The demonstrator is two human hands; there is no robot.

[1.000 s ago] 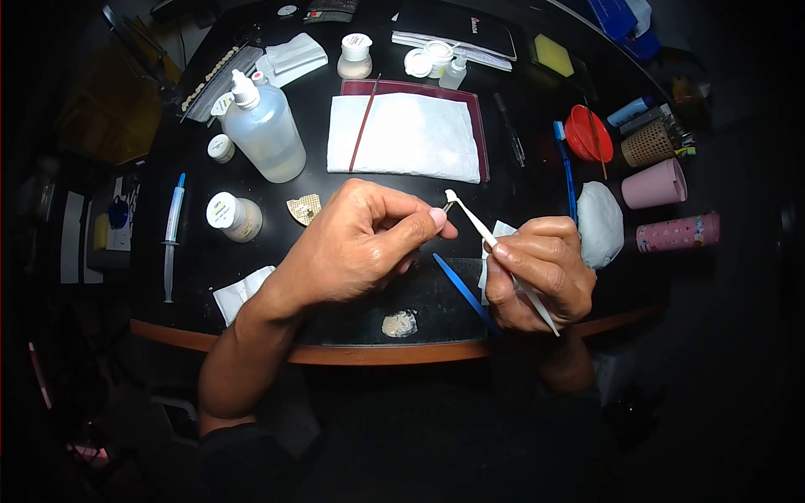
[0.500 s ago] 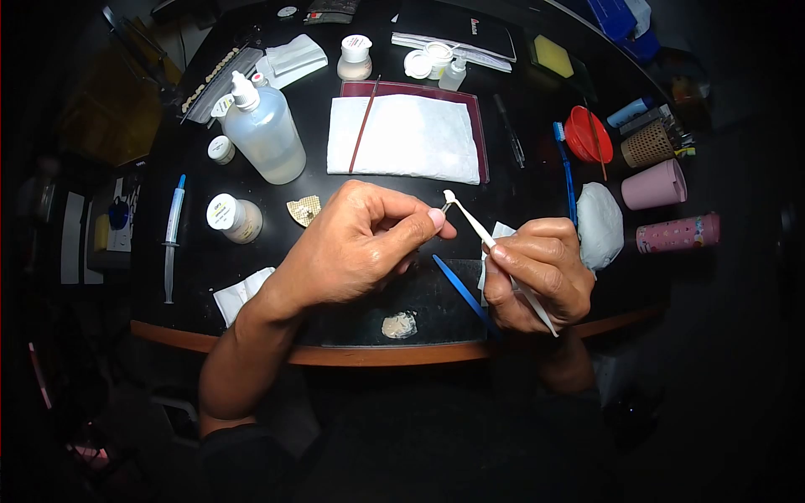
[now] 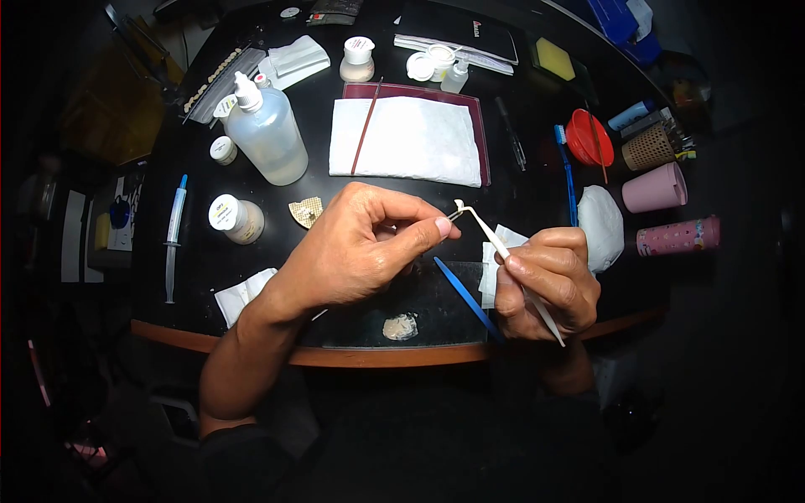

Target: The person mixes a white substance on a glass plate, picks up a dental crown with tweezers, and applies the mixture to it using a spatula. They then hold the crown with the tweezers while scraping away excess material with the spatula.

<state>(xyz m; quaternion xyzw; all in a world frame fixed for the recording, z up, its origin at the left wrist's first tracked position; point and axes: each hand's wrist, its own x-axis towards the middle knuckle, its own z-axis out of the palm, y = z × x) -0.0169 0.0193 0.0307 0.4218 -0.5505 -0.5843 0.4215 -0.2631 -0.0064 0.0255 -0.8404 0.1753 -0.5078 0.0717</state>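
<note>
My left hand [image 3: 369, 243] pinches a slim metal holder [image 3: 455, 215] between thumb and forefinger. At its tip sits a small white tooth-like piece [image 3: 459, 204]. My right hand [image 3: 549, 281] grips a white dental hand instrument [image 3: 495, 241] like a pen, its bent tip right at the small piece. Below the hands, a blue stick-like tool [image 3: 465, 293] lies slanted on the dark table. Near the table's front edge is a smear of beige paste [image 3: 400, 326]. Folded white paper [image 3: 501, 260] lies partly behind my right hand.
Beyond my hands, a red brush [image 3: 369, 126] rests on a folded white towel [image 3: 419, 151]. To the left stand a squeeze bottle [image 3: 272, 138], a jar [image 3: 237, 220] and a syringe [image 3: 174, 243]. On the right are a red bowl [image 3: 579, 138], a toothbrush [image 3: 566, 176] and a pink cup [image 3: 654, 188].
My right hand has shifted slightly right and down with the white instrument. The small white piece has moved a little right and lower, and its holder's metal now shows more.
</note>
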